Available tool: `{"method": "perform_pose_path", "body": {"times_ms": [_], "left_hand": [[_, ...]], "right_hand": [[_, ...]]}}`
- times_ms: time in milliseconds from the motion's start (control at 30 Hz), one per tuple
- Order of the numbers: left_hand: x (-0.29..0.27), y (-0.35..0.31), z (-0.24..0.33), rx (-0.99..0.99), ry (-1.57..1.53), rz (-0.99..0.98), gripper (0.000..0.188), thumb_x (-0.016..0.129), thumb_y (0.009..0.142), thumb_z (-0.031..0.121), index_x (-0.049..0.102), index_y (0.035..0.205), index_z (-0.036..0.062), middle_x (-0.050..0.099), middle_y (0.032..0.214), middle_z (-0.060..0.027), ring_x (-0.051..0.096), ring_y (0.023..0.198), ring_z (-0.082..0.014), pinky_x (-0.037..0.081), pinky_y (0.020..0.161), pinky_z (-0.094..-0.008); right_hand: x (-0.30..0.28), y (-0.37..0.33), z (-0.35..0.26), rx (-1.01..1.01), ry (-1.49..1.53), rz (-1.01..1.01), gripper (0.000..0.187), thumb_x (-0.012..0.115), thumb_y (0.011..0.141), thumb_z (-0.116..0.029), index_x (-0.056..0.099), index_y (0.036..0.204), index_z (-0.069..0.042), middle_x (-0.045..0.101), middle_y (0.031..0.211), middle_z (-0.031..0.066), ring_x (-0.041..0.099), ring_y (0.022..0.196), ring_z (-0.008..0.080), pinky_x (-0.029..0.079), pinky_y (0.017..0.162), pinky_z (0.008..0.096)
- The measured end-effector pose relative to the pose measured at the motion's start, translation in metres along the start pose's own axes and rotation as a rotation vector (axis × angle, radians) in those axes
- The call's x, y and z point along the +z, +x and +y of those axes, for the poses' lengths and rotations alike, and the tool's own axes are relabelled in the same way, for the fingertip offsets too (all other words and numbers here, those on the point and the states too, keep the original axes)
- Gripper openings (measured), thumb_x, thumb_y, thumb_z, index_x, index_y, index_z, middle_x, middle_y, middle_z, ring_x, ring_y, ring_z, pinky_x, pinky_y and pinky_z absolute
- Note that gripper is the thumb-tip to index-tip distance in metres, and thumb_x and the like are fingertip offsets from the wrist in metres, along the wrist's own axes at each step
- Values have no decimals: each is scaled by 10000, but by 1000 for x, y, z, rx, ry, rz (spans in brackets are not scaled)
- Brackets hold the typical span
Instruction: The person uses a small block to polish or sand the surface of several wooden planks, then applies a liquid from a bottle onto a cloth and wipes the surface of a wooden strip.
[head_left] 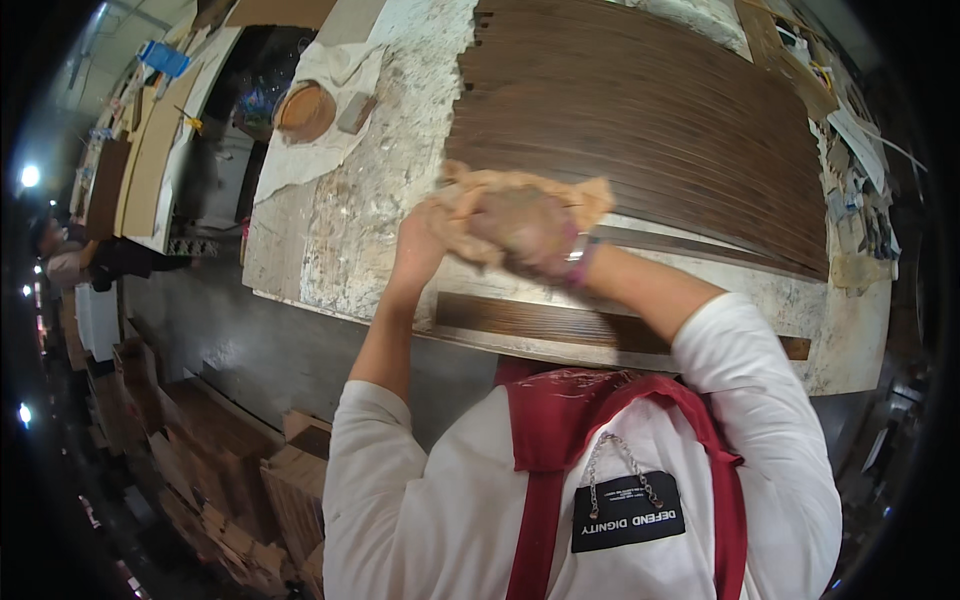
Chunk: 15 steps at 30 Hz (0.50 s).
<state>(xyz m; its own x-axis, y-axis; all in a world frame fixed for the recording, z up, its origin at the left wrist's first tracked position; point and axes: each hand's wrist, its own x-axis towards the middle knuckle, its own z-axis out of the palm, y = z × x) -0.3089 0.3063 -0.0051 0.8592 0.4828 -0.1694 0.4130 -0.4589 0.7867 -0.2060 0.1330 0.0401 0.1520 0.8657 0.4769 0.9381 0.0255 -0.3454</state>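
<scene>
A crumpled peach-coloured cloth (470, 190) is bunched between my two hands, over the near left part of the table. My left hand (425, 232) grips its left side, the fingers partly hidden in the folds. My right hand (522, 228), blurred by motion and stained, is closed on the cloth's middle; a metal band circles that wrist. Just beyond the hands, dark brown wooden slats (630, 110) lie side by side. One loose slat (690, 246) sits slightly apart from them. Another brown slat (540, 320) lies along the near edge, partly under my right forearm.
The worktable (350, 230) is white and paint-worn. At its far left, an orange-brown bowl (305, 110) and a small block (356, 113) rest on a white cloth (340, 75). Tools and rags (865, 210) crowd the right edge. Stacked boards (220, 430) stand at lower left; a person (75, 260) is far left.
</scene>
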Motion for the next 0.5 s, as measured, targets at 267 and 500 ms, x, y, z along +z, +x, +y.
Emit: {"method": "perform_pose_path", "body": {"times_ms": [267, 500], "left_hand": [[-7, 2, -14, 318, -45, -104, 283, 728, 732, 96, 687, 1010, 58, 646, 995, -81, 558, 968, -242, 456, 871, -338], [-18, 8, -30, 506, 100, 2, 229, 706, 759, 73, 687, 987, 68, 620, 1075, -40, 448, 1151, -315, 369, 995, -410]], "right_hand": [[-18, -18, 15, -45, 4, -186, 270, 662, 679, -136, 614, 942, -108, 599, 915, 71, 608, 824, 265, 476, 647, 396], [-24, -2, 16, -107, 17, -222, 197, 630, 701, -121, 634, 896, -94, 613, 911, 74, 619, 824, 259, 499, 667, 388]]}}
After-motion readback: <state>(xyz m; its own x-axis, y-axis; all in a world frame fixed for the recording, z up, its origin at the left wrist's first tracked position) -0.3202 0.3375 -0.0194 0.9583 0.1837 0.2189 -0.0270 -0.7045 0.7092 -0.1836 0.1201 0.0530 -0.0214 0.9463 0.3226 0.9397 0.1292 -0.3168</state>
